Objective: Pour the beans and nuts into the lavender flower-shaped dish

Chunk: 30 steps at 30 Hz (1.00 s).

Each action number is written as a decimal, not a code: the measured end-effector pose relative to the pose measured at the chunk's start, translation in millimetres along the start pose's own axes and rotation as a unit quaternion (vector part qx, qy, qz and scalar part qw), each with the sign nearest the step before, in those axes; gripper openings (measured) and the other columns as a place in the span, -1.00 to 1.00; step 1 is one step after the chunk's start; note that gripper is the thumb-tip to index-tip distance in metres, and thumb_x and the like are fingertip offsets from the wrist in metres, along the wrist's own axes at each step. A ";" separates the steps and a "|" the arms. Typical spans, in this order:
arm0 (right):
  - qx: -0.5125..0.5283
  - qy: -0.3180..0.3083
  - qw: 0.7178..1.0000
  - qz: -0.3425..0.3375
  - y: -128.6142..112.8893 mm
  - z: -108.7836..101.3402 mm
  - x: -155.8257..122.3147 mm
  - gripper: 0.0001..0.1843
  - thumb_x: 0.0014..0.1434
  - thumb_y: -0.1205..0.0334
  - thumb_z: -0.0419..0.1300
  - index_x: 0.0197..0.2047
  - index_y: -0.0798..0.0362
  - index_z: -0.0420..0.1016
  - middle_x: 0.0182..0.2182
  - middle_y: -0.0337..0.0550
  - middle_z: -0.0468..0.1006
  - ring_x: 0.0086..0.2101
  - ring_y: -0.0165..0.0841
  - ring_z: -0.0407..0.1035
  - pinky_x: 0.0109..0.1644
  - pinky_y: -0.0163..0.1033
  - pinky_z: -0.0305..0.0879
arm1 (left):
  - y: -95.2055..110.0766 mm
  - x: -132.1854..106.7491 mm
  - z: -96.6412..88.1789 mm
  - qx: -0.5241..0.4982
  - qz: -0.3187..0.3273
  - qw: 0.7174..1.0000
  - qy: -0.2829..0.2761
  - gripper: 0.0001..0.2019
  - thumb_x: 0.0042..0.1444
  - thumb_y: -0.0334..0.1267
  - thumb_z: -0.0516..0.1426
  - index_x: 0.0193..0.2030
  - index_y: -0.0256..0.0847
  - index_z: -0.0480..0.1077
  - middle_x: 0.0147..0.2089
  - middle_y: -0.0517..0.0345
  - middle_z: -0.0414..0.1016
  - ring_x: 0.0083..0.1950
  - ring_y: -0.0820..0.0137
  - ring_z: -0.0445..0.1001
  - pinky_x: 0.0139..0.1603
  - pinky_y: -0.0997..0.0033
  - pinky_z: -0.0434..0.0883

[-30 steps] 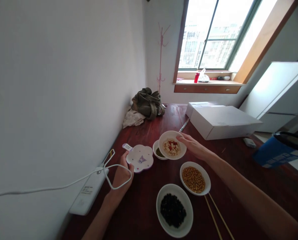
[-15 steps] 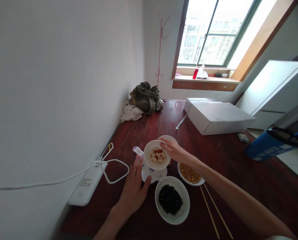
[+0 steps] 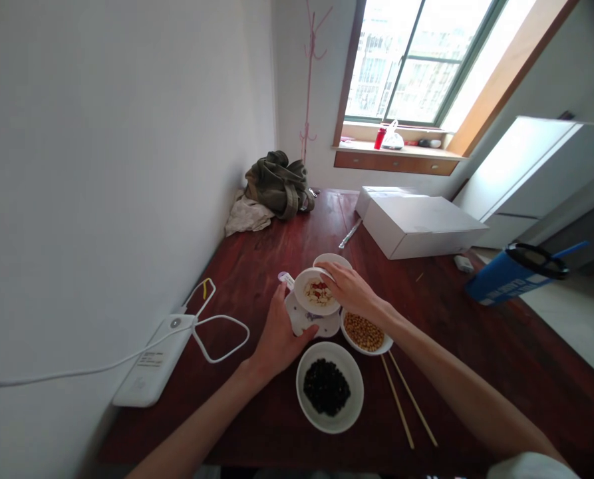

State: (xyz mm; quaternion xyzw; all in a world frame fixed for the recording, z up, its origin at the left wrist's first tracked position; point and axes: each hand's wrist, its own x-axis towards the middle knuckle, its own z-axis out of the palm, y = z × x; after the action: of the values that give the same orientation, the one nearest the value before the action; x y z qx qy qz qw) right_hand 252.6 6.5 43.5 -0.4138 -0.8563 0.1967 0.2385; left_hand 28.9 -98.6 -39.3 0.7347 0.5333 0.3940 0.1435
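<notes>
Nearest you, just below your grips, a white bowl of black beans (image 3: 329, 387) sat on the counter (image 3: 456, 346), with a pair of chopsticks (image 3: 407, 408) lying to its right, their long axis running away from you and slightly leftward. Your left hand (image 3: 279, 336) steadied the flower-shaped white plate (image 3: 310, 322), fingers curled against its near-left edge in a light clenched hold. Your right hand (image 3: 352, 293) grasped the small bowl of pale nuts and red bits (image 3: 317, 292) by its far-right rim, thumb over the lip, holding it directly above the plate; whether it touched the plate could not be told. That bowl sat nearly level, mouth up, and being round had no long axis. It looked like glazed ceramic, so I judge it stiff, slick, breakable and fairly light, its loose filling ready to spill if tipped; the rim pinch you used seemed the sound place to hold. Just right of your right grip lay a bowl of yellow soybeans (image 3: 364, 331), and just beyond it another small white bowl (image 3: 332, 259). Left of your left grip a white power strip (image 3: 149, 362) trailed its cable. Farther off stood a white box (image 3: 416, 223) and an olive bag (image 3: 277, 183).
</notes>
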 end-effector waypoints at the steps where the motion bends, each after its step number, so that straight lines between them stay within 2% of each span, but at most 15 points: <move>1: -0.017 -0.003 1.000 -0.006 0.9 -0.1 -1.9 -0.59 0.61 0.13 0.00 0.37 -0.02 0.45 0.27 0.06 0.65 0.23 -0.10 0.55 0.34 0.02 0.40 | 2.3 5.7 -1.5 -0.002 0.014 1.000 0.022 0.11 0.25 0.18 0.37 0.67 -0.22 -0.18 0.65 -0.52 0.08 0.68 -0.24 0.16 0.62 -0.35 0.24; 2: -0.035 -0.007 0.999 -0.012 0.9 0.0 -3.7 -0.59 0.61 0.14 0.00 0.39 -0.03 0.43 0.27 0.07 0.64 0.20 -0.10 0.56 0.30 -0.01 0.43 | 4.4 11.6 -3.3 -0.002 0.033 0.998 0.045 0.00 0.26 0.13 0.37 0.61 -0.22 -0.05 0.57 -0.46 0.20 0.62 -0.20 0.25 0.58 -0.31 0.29; 4: -0.075 -0.019 0.997 -0.023 -1.5 0.8 -6.7 -0.57 0.59 0.18 0.03 0.42 -0.02 0.41 0.26 0.10 0.63 0.12 -0.10 0.60 0.17 -0.07 0.48 | 7.2 22.9 -6.6 -0.006 0.064 0.993 0.097 -0.37 0.33 0.00 0.29 0.40 -0.17 0.19 0.37 -0.28 0.41 0.43 -0.06 0.44 0.49 -0.20 0.39; 7: -0.142 -0.037 0.988 -0.039 -8.1 2.7 -8.7 -0.50 0.48 0.29 0.09 0.44 0.05 0.36 0.26 0.17 0.60 0.02 -0.06 0.61 0.01 -0.08 0.51 | 5.6 33.0 -10.0 -0.019 0.083 0.984 0.154 -0.64 0.36 -0.05 0.19 0.17 -0.12 0.26 0.19 -0.16 0.46 0.28 0.03 0.50 0.34 -0.12 0.47; 11: -0.219 -0.056 0.972 -0.069 -15.1 4.1 -9.6 -0.32 0.28 0.47 0.14 0.45 0.11 0.33 0.22 0.21 0.61 0.01 -0.02 0.60 -0.06 -0.06 0.53 | -5.3 30.3 -13.0 -0.044 0.066 0.978 0.193 -0.74 0.37 -0.19 0.09 0.13 -0.09 0.18 0.14 -0.11 0.41 0.21 0.10 0.49 0.28 -0.04 0.50; 14: -0.253 -0.047 0.962 -0.092 -15.6 2.1 -12.6 -0.30 0.30 0.50 0.10 0.48 0.02 0.34 0.27 0.19 0.60 0.05 -0.02 0.59 -0.13 -0.10 0.54 | -12.5 25.2 -14.5 -0.057 0.055 0.979 0.190 -0.69 0.30 -0.32 0.07 0.16 -0.10 0.18 0.14 -0.08 0.42 0.17 0.15 0.51 0.27 0.03 0.51; 16: -0.259 -0.024 0.961 -0.092 -12.9 -2.4 -17.2 -0.28 0.32 0.49 0.09 0.50 -0.04 0.32 0.33 0.16 0.58 0.11 -0.02 0.57 -0.13 -0.10 0.56 | -13.6 23.8 -15.8 -0.052 0.057 0.982 0.173 -0.65 0.29 -0.34 0.07 0.19 -0.11 0.21 0.14 -0.09 0.46 0.17 0.14 0.52 0.26 0.03 0.52; 18: -0.238 0.030 0.967 -0.087 -7.3 -10.7 -24.4 -0.27 0.29 0.47 0.14 0.50 -0.04 0.31 0.36 0.17 0.56 0.18 0.01 0.55 -0.07 -0.07 0.58 | -10.4 24.4 -18.4 -0.035 0.071 0.987 0.138 -0.66 0.30 -0.32 0.10 0.21 -0.12 0.30 0.16 -0.11 0.52 0.20 0.10 0.53 0.29 -0.02 0.48; 21: -0.150 0.181 0.970 -0.065 8.2 -30.8 -38.5 -0.37 0.27 0.40 0.17 0.40 -0.02 0.39 0.29 0.14 0.61 0.14 -0.02 0.58 0.05 -0.02 0.57 | 2.2 30.3 -25.5 0.004 0.103 0.993 0.057 -0.67 0.27 -0.31 0.20 0.16 -0.08 0.47 0.19 -0.05 0.64 0.27 0.01 0.55 0.36 -0.10 0.41; 23: -0.074 0.289 0.954 -0.019 25.4 -47.2 -48.6 -0.55 0.36 0.27 0.16 0.29 -0.04 0.48 0.16 0.06 0.68 0.02 -0.08 0.60 0.10 -0.02 0.55 | 13.8 39.3 -30.7 0.045 0.129 0.990 -0.023 -0.67 0.29 -0.26 0.25 0.19 -0.09 0.51 0.20 -0.05 0.67 0.26 -0.02 0.58 0.36 -0.12 0.43; 25: 0.001 0.372 0.927 0.053 49.1 -62.9 -58.5 -0.67 0.42 0.07 0.18 0.15 -0.04 0.58 0.03 -0.02 0.71 -0.03 -0.11 0.58 0.12 -0.02 0.52 | 25.2 52.1 -33.8 0.065 0.150 0.979 -0.124 -0.69 0.38 -0.19 0.25 0.22 -0.11 0.53 0.25 -0.07 0.66 0.27 0.01 0.60 0.37 -0.07 0.47; 26: 0.037 0.396 0.913 0.086 63.0 -69.6 -63.4 -0.67 0.41 -0.02 0.21 0.07 -0.02 0.61 -0.04 -0.05 0.72 -0.06 -0.12 0.57 0.12 -0.02 0.51 | 30.0 59.3 -34.1 0.075 0.152 0.970 -0.175 -0.65 0.38 -0.15 0.28 0.24 -0.13 0.53 0.26 -0.08 0.66 0.27 0.02 0.60 0.38 -0.02 0.48; 28: 0.096 0.411 0.894 0.152 92.7 -79.9 -73.4 -0.64 0.31 -0.10 0.28 -0.06 0.01 0.64 -0.20 -0.13 0.69 -0.17 -0.17 0.52 0.05 -0.05 0.50 | 36.3 73.0 -31.6 0.135 0.129 0.952 -0.243 -0.52 0.29 -0.07 0.38 0.29 -0.15 0.52 0.35 -0.13 0.60 0.33 -0.03 0.57 0.44 -0.02 0.45; 30: 0.163 0.406 0.869 0.231 120.8 -85.8 -84.0 -0.59 0.21 -0.17 0.33 -0.19 0.04 0.61 -0.32 -0.18 0.63 -0.27 -0.23 0.47 -0.07 -0.10 0.49 | 37.6 83.6 -25.7 0.139 0.119 0.944 -0.275 -0.48 0.19 -0.03 0.46 0.22 -0.17 0.56 0.27 -0.17 0.62 0.31 -0.09 0.58 0.42 -0.04 0.46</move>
State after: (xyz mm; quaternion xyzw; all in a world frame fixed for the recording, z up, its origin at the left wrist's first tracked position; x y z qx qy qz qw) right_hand 421.5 21.1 27.8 -0.5981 -0.5198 0.1971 0.5773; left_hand 45.4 -43.6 36.7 0.8852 0.4312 0.1124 0.1336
